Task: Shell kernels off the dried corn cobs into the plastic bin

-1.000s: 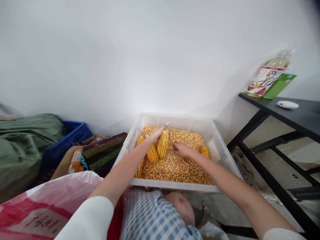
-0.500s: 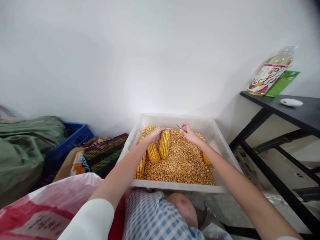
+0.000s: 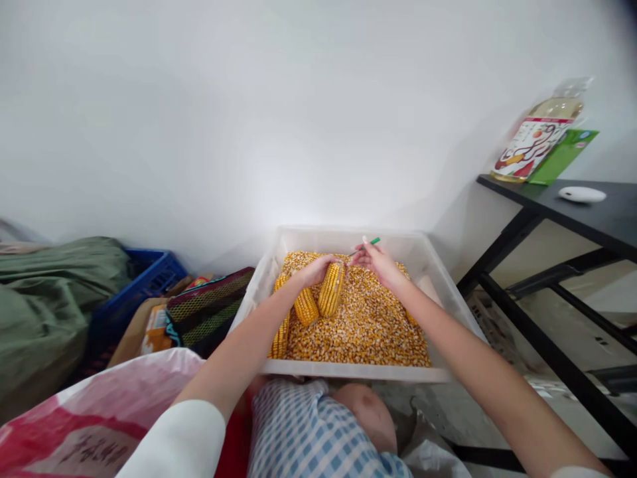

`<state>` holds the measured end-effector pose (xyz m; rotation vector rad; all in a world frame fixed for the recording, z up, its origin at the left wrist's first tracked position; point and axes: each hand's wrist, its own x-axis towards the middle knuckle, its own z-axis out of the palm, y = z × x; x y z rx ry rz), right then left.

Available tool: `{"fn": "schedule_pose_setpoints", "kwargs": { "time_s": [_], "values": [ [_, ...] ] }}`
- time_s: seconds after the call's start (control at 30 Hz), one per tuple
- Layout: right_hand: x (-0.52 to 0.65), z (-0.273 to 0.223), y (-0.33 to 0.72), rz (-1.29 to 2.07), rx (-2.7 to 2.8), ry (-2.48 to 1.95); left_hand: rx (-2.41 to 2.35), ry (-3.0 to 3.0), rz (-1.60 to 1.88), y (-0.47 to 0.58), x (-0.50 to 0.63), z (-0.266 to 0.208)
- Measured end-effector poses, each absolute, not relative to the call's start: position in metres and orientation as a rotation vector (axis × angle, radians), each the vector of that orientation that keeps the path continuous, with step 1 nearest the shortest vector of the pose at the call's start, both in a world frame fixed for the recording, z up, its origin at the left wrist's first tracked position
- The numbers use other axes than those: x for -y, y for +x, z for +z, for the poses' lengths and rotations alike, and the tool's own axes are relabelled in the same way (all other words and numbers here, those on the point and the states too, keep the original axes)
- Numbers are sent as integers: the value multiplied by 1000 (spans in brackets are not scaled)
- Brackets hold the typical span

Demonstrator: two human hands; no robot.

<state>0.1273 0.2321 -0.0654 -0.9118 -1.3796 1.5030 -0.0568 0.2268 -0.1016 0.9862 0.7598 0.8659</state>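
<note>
While the left hand (image 3: 317, 270) grips a yellow tapered corn cob (image 3: 331, 292) inside a translucent plastic bin (image 3: 355, 370) of golden kernels (image 3: 365, 332), the right hand (image 3: 379, 264) pinches a slim green-ended tool (image 3: 375, 241); likely stiff and light, the cob suits a mid-length grip.

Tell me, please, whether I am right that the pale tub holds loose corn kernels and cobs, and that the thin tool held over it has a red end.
Not quite: in the head view, the thin tool has a green end, not red. The pale tub does hold loose corn kernels and cobs.
</note>
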Motion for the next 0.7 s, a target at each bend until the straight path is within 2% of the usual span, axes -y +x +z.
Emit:
{"fn": "schedule_pose_setpoints", "kwargs": {
  "time_s": [0.17, 0.57, 0.7],
  "values": [
    [-228, -77, 118, 1459, 1280, -955, -790, 929, 859, -49, -227, -103],
    [-215, -90, 99, 1755, 958, -803, -951, 983, 1152, -30, -217, -107],
    [-214, -92, 96, 1775, 845, -782, -987, 878, 1152, -29, -217, -110]
  ]
}}
